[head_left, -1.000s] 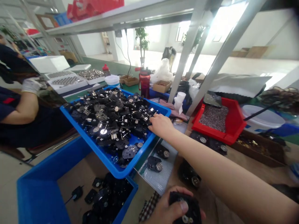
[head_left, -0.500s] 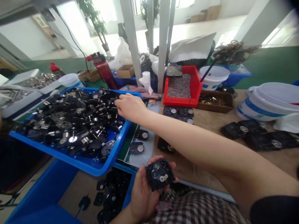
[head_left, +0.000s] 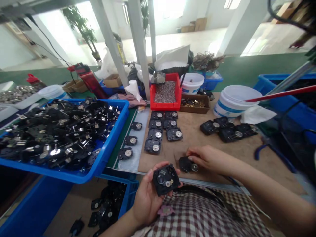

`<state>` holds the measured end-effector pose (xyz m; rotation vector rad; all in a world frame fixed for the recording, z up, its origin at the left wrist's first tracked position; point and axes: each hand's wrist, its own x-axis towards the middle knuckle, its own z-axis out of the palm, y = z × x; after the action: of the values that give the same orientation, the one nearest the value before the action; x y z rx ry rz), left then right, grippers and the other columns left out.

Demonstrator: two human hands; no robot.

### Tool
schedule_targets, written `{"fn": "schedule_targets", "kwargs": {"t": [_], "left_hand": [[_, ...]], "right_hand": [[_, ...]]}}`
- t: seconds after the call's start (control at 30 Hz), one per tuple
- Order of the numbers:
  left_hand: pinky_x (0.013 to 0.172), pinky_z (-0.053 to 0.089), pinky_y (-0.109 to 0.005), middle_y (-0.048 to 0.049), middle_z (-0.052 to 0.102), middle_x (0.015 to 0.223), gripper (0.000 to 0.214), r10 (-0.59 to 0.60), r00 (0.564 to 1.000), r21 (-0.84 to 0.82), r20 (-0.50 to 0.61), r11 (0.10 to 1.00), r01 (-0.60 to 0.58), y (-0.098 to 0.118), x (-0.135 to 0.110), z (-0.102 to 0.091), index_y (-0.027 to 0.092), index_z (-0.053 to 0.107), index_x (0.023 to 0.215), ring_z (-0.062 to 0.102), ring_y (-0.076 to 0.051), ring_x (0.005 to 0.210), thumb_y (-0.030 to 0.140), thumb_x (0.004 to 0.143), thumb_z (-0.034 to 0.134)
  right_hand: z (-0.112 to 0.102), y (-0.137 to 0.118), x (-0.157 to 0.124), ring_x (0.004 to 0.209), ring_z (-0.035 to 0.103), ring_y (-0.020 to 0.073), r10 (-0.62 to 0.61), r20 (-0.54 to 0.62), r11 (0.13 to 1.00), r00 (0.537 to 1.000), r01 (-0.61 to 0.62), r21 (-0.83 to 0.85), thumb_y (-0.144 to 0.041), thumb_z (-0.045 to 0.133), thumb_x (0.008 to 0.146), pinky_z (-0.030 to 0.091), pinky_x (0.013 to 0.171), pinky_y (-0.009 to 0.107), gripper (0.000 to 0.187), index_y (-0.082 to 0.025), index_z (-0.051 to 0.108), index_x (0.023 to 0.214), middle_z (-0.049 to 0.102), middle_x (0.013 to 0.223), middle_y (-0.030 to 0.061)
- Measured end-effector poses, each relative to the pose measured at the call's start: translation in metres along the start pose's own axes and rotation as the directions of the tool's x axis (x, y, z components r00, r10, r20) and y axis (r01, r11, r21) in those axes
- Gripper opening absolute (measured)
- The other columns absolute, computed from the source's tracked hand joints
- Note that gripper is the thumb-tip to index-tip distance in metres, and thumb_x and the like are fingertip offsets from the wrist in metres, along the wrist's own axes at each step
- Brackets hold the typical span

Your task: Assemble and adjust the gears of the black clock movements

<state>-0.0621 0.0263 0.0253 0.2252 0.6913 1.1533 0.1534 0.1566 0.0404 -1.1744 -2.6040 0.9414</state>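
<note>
Your left hand [head_left: 147, 200] cradles a black gear housing [head_left: 166, 179] palm-up; your right hand [head_left: 209, 159] grips a second housing [head_left: 184, 164] on the surface [head_left: 197, 174]. Rows of laid-out housings [head_left: 160, 134] occupy the ribbed mat [head_left: 141, 138] and surface; the blue tray [head_left: 102, 158] is heaped with many more.

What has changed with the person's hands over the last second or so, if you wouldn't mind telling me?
The right hand has moved back from the blue plastic tray to the wooden bench, and its fingers now rest on a black part with a metal cap, seemingly brought from the tray. The left hand still holds its black assembly, and the tray's pile looks much the same.
</note>
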Motion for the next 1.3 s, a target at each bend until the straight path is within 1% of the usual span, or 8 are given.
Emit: {"fn": "schedule_targets", "kwargs": {"t": [0.13, 0.27, 0.4, 0.53, 0.87, 1.07, 1.13, 1.3], "left_hand": [[0.061, 0.043, -0.026, -0.0158, 0.067, 0.106, 0.051, -0.005, 1.000, 0.024, -0.024, 1.000, 0.006, -0.012, 0.000, 0.017, 0.013, 0.051, 0.121, 0.067, -0.030, 0.089, 0.049, 0.084, 0.052], [0.062, 0.046, -0.026, -0.0116, 0.068, 0.104, 0.043, 0.005, 0.997, 0.055, -0.072, 0.999, -0.001, -0.025, -0.003, 0.029, 0.014, 0.057, 0.117, 0.065, -0.022, 0.082, 0.043, 0.087, 0.051], [0.064, 0.049, -0.027, -0.0090, 0.068, 0.102, 0.039, 0.001, 0.999, 0.066, -0.041, 0.998, 0.002, -0.037, -0.004, 0.038, 0.015, 0.062, 0.115, 0.063, -0.019, 0.080, 0.040, 0.088, 0.049], [0.067, 0.049, -0.027, -0.0079, 0.068, 0.100, 0.037, -0.022, 0.999, 0.060, -0.036, 0.998, 0.024, -0.046, -0.006, 0.045, 0.017, 0.064, 0.113, 0.062, -0.023, 0.091, 0.041, 0.086, 0.053], [0.081, 0.049, -0.034, -0.0075, 0.069, 0.104, 0.036, -0.003, 0.996, 0.016, -0.090, 1.000, 0.005, -0.054, -0.010, 0.044, 0.019, 0.066, 0.110, 0.059, -0.029, 0.106, 0.042, 0.085, 0.055], [0.104, 0.036, -0.042, -0.0076, 0.066, 0.112, 0.039, 0.049, 0.999, 0.043, -0.017, 0.998, -0.048, -0.057, -0.009, 0.043, 0.018, 0.063, 0.115, 0.053, -0.029, 0.117, 0.041, 0.089, 0.046], [0.108, 0.031, -0.041, -0.0070, 0.065, 0.114, 0.038, 0.068, 0.998, 0.061, -0.013, 0.996, -0.067, -0.057, -0.008, 0.043, 0.018, 0.063, 0.115, 0.050, -0.029, 0.120, 0.041, 0.089, 0.047], [0.112, 0.023, -0.041, -0.0068, 0.062, 0.118, 0.040, 0.113, 0.993, 0.079, 0.029, 0.990, -0.115, -0.059, -0.008, 0.045, 0.020, 0.060, 0.119, 0.045, -0.028, 0.125, 0.042, 0.087, 0.050]], "right_hand": [[0.020, -0.009, -0.026, 0.101, 0.055, 0.0268, 0.010, -0.291, 0.999, 0.957, -0.022, -0.038, -0.018, 0.046, 0.089, 0.044, 0.087, 0.042, 0.021, -0.015, 0.062, 0.103, 0.059, 0.107, 0.0135], [0.034, -0.038, -0.060, 0.116, 0.045, 0.0252, -0.199, -0.443, 0.965, 0.874, 0.253, 0.065, -0.012, 0.045, 0.086, 0.042, 0.093, 0.044, 0.024, -0.020, 0.063, 0.100, 0.048, 0.123, 0.0122], [0.043, -0.053, -0.077, 0.121, 0.039, 0.0263, -0.232, -0.442, 0.933, 0.866, 0.326, 0.150, -0.007, 0.046, 0.080, 0.035, 0.101, 0.048, 0.026, -0.019, 0.065, 0.093, 0.045, 0.127, 0.0109], [0.045, -0.053, -0.084, 0.120, 0.040, 0.0239, -0.234, -0.439, 0.913, 0.867, 0.351, 0.206, -0.007, 0.046, 0.079, 0.030, 0.106, 0.046, 0.025, -0.018, 0.065, 0.091, 0.049, 0.123, 0.0094], [0.050, -0.058, -0.094, 0.126, 0.034, 0.0234, -0.206, -0.475, 0.920, 0.855, 0.334, 0.203, -0.008, 0.046, 0.078, 0.031, 0.107, 0.042, 0.027, -0.017, 0.063, 0.096, 0.047, 0.128, 0.0085], [0.052, -0.061, -0.094, 0.123, 0.037, 0.0248, -0.230, -0.619, 0.935, 0.751, 0.348, 0.074, -0.007, 0.050, 0.082, 0.032, 0.104, 0.044, 0.020, -0.019, 0.059, 0.095, 0.046, 0.125, 0.0071], [0.055, -0.064, -0.092, 0.121, 0.038, 0.0253, -0.214, -0.644, 0.941, 0.734, 0.332, 0.067, -0.008, 0.053, 0.083, 0.033, 0.103, 0.043, 0.013, -0.019, 0.055, 0.090, 0.046, 0.121, 0.0068], [0.063, -0.069, -0.082, 0.113, 0.041, 0.0265, -0.090, -0.625, 0.953, 0.776, 0.249, 0.172, -0.008, 0.058, 0.080, 0.037, 0.095, 0.045, 0.018, -0.019, 0.044, 0.079, 0.046, 0.113, 0.0064]]}}
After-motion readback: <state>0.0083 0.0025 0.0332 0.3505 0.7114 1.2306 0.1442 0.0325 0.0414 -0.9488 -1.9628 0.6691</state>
